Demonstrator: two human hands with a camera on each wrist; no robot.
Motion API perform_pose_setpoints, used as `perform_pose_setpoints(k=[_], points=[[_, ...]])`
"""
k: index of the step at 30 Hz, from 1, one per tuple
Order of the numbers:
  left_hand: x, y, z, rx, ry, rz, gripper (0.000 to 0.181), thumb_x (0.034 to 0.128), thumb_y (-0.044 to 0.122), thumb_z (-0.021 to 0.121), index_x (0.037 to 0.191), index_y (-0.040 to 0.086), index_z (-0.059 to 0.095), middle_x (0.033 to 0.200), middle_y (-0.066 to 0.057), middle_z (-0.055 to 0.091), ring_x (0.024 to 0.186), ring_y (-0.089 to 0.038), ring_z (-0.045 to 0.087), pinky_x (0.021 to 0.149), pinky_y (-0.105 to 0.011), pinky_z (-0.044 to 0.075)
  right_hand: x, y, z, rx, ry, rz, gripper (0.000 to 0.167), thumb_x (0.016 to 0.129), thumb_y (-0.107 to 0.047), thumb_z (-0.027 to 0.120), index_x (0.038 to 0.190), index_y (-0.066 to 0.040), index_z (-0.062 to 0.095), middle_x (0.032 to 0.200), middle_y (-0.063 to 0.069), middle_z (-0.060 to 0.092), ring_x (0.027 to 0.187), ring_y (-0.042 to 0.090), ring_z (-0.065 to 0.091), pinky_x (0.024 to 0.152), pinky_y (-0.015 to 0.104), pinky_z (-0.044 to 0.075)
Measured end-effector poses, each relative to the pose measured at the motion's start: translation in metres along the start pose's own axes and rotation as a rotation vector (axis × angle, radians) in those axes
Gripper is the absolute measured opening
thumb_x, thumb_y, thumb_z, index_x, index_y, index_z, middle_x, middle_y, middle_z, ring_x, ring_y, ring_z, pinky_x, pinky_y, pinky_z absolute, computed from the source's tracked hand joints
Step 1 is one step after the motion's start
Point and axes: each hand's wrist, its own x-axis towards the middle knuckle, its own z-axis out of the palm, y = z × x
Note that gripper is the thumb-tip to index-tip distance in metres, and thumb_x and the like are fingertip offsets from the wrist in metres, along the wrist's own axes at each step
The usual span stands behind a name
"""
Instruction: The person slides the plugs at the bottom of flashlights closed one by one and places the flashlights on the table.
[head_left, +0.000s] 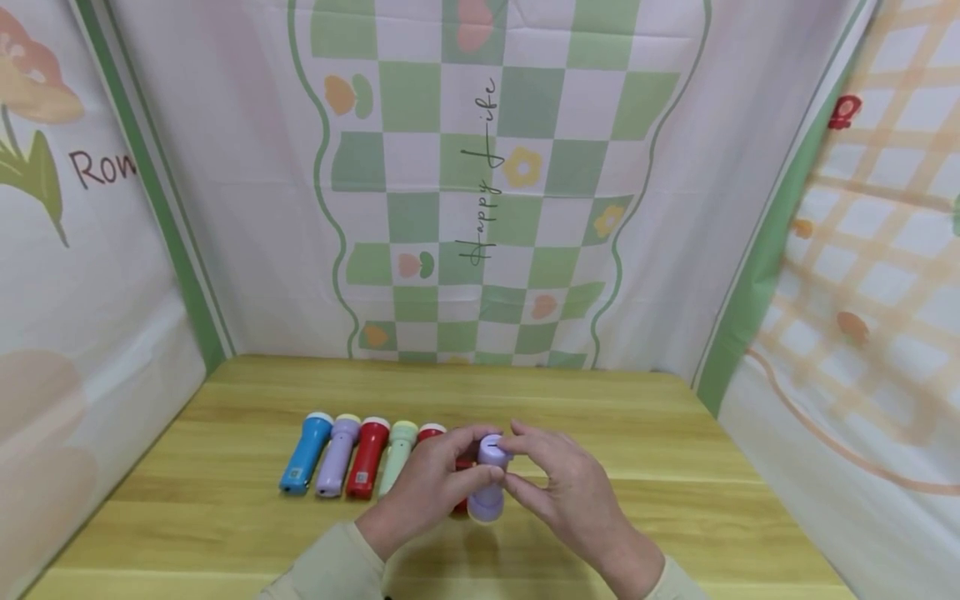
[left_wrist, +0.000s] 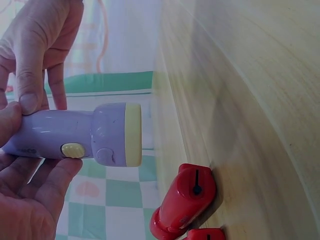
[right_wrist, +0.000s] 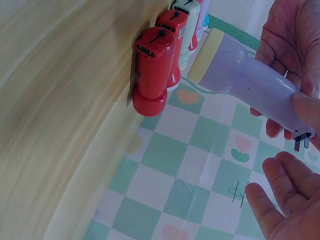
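A light purple flashlight (head_left: 486, 504) with a cream lens rim is held above the table, lens end down, tail end up. My left hand (head_left: 431, 479) grips its body near the tail, the thumb across one side. In the left wrist view the flashlight (left_wrist: 65, 132) shows a cream switch (left_wrist: 73, 150). Two metal plug prongs (right_wrist: 302, 142) stick out of the tail in the right wrist view. Beside that end is my right hand (head_left: 573, 487), its fingers fairly straight and spread close to the prongs; whether a fingertip touches the flashlight, I cannot tell.
A row of flashlights lies on the wooden table (head_left: 675, 517) to the left: blue (head_left: 306, 454), purple (head_left: 339, 458), red (head_left: 368, 458), pale green (head_left: 399, 454) and more red ones (right_wrist: 152, 70), partly behind my left hand. Patterned cloth (head_left: 480, 217) hangs around the table.
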Motion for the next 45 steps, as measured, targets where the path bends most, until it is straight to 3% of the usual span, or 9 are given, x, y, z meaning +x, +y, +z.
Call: perform_pose_setpoints(k=[45], points=[[-0.0011, -0.0018, -0.0014, 0.004, -0.016, -0.003, 0.033, 0.0992, 0.023, 0.071, 0.132, 0.019, 0.067, 0.118, 0.005, 0.074, 0.107, -0.009, 0.069, 0.092, -0.024, 0.058, -0.0011, -0.0026, 0.0025, 0.019, -0.065, -0.005, 0.046, 0.079, -0.015, 0.09, 0.122, -0.022, 0.073, 0.127, 0.006, 0.074, 0.11, 0.027, 0.073, 0.083, 0.042, 0.064]])
